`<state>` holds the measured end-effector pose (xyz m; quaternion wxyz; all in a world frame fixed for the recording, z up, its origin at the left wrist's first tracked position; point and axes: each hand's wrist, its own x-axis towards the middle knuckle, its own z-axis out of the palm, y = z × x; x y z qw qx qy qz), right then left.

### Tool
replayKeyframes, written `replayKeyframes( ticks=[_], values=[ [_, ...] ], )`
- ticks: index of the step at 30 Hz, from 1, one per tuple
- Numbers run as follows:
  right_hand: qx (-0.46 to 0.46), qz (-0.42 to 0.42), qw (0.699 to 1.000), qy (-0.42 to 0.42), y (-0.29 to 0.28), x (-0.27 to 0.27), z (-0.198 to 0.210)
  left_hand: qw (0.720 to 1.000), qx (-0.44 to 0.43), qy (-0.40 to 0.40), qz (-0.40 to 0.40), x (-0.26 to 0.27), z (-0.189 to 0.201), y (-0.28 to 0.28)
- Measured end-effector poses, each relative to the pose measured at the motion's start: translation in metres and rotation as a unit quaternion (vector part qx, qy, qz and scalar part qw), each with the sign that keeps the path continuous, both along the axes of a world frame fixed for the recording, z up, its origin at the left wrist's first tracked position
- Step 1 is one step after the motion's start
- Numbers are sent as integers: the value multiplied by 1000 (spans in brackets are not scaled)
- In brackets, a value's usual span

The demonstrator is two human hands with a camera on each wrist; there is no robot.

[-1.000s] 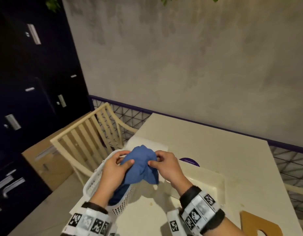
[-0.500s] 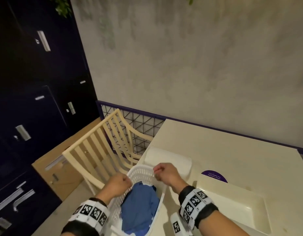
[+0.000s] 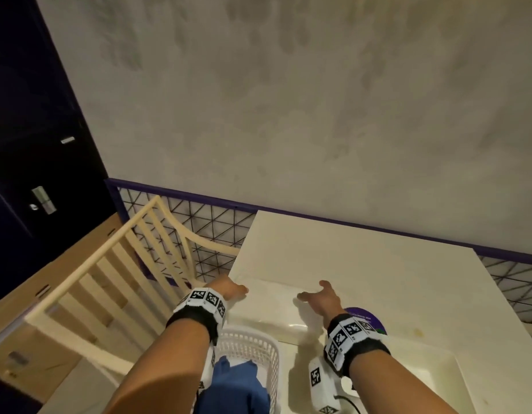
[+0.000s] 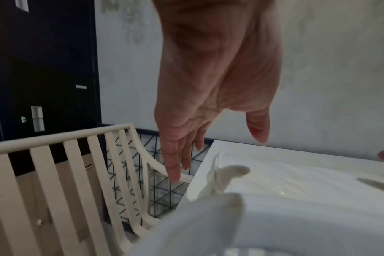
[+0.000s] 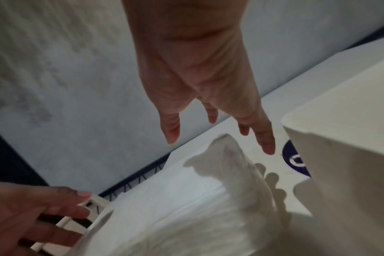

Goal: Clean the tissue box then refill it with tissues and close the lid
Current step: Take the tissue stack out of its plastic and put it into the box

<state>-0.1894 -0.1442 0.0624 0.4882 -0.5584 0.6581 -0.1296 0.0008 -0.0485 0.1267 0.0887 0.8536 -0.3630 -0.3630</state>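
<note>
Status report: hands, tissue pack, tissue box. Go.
Left hand and right hand open, empty, one at each end of the tissue pack, not gripping. Tissue box open, empty. Blue cloth in the white basket. Nothing blocking.

Looked like a casual seating area, café or break-room type. Cream table (image 3: 363, 264) sat against a rough plaster wall (image 3: 288, 100), slatted cream chair (image 3: 109, 270) on the left, black wire grid panel (image 3: 199, 228) behind it, dark lockers (image 3: 34, 174) at far left.
</note>
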Motion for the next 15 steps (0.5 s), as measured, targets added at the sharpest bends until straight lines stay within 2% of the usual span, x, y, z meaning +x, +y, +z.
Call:
replayKeyframes(
  ticks=[5,8,11,15],
  values=[
    [70,-24,996,-51,3,4,-19,998,54,-3,-26,-11,-11,-8],
    [51,-24,996,-65,3,2,-14,999,31,15,-9,-17,-10,-15],
    [13,-8,996,-82,0,-7,15,1000,-6,11,1,-22,11,-19],
    [-68,11,992,-108,1,-41,85,993,-102,-51,-16,-41,66,-17]
  ],
)
